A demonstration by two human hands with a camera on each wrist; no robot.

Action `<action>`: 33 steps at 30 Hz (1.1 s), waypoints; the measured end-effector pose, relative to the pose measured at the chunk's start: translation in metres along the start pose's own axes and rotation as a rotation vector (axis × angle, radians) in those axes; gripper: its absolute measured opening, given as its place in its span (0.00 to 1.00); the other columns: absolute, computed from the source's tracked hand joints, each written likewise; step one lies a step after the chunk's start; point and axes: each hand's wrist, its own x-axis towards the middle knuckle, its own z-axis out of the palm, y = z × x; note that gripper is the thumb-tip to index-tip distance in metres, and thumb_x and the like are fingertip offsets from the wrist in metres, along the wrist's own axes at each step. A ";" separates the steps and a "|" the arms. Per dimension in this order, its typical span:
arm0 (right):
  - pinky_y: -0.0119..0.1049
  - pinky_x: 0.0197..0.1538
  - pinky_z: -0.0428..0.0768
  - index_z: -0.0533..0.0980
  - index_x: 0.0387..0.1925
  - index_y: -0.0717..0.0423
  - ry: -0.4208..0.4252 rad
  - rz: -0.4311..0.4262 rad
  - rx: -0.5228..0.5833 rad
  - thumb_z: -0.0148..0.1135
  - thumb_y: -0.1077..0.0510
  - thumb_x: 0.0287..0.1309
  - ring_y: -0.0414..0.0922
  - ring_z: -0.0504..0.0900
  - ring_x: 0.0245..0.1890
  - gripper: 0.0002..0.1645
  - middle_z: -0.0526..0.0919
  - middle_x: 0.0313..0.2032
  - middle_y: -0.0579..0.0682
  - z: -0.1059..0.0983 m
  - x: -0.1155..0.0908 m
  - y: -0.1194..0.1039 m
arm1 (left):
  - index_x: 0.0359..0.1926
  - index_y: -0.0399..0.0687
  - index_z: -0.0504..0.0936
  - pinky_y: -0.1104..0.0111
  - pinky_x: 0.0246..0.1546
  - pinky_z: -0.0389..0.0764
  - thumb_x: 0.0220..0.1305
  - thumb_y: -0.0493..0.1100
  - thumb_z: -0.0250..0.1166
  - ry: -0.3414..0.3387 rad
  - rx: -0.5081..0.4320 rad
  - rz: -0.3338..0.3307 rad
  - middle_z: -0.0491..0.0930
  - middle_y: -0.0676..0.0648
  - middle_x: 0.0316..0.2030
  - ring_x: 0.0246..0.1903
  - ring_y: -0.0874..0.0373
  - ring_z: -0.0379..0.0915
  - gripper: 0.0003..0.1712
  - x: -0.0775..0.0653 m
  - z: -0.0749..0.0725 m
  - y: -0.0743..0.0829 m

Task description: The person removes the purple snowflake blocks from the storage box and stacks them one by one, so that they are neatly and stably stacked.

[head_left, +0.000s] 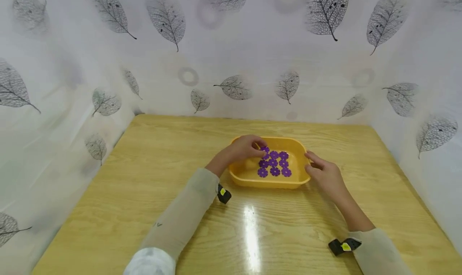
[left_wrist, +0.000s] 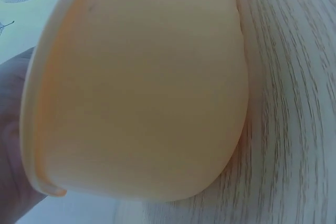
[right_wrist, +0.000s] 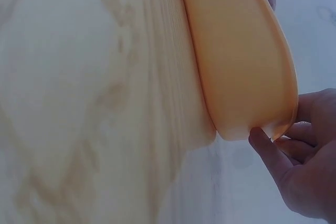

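A yellow plastic basin (head_left: pixel 268 183) holds several purple flower-shaped discs (head_left: pixel 274 171), laid out in rows on its floor. Reaching over the basin's left side, my left hand (head_left: pixel 245 148) pinches a purple disc (head_left: pixel 266 150) between thumb and fingers at the back left of the group. My right hand (head_left: pixel 329 179) grips the basin's right end, thumb apart from the fingers. In the right wrist view, the right hand (right_wrist: pixel 310 166) has its thumb against the basin's outer wall (right_wrist: pixel 241 51). The left wrist view shows mostly basin wall (left_wrist: pixel 147 87), which hides the discs; part of the left hand (left_wrist: pixel 13 145) appears behind the rim.
The basin stands on a wood-grain table (head_left: pixel 173 154). A pale curtain (head_left: pixel 238 58) with printed leaves borders the table at the back and both sides. Black wrist cameras sit by the left cuff (head_left: pixel 223 194) and right cuff (head_left: pixel 343 247).
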 end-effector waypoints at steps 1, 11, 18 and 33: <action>0.14 0.44 0.75 0.70 0.70 0.59 0.006 0.003 0.001 0.58 0.54 0.71 0.59 0.77 0.60 0.29 0.68 0.72 0.56 0.000 0.000 0.000 | 0.56 0.53 0.83 0.66 0.53 0.79 0.66 0.49 0.69 0.001 -0.010 0.010 0.82 0.53 0.48 0.47 0.58 0.77 0.18 0.000 0.000 0.000; 0.17 0.43 0.77 0.70 0.70 0.58 0.003 0.010 0.008 0.57 0.53 0.72 0.60 0.78 0.59 0.29 0.68 0.72 0.54 0.004 0.002 -0.001 | 0.56 0.48 0.82 0.67 0.49 0.80 0.67 0.44 0.68 0.121 -0.041 0.183 0.81 0.49 0.48 0.45 0.57 0.77 0.17 -0.016 -0.010 -0.004; 0.17 0.43 0.77 0.70 0.70 0.57 0.001 0.018 0.010 0.57 0.53 0.72 0.59 0.78 0.60 0.29 0.68 0.72 0.53 0.004 0.002 0.000 | 0.54 0.44 0.82 0.68 0.48 0.81 0.66 0.44 0.68 0.179 0.005 0.279 0.80 0.47 0.48 0.43 0.57 0.77 0.17 -0.041 -0.027 -0.007; 0.17 0.43 0.77 0.69 0.71 0.55 0.003 0.045 0.004 0.56 0.52 0.72 0.58 0.77 0.60 0.29 0.67 0.72 0.52 0.001 0.000 0.003 | 0.52 0.55 0.83 0.63 0.45 0.77 0.67 0.52 0.68 0.260 0.220 0.116 0.80 0.55 0.46 0.43 0.57 0.73 0.16 -0.117 -0.050 -0.058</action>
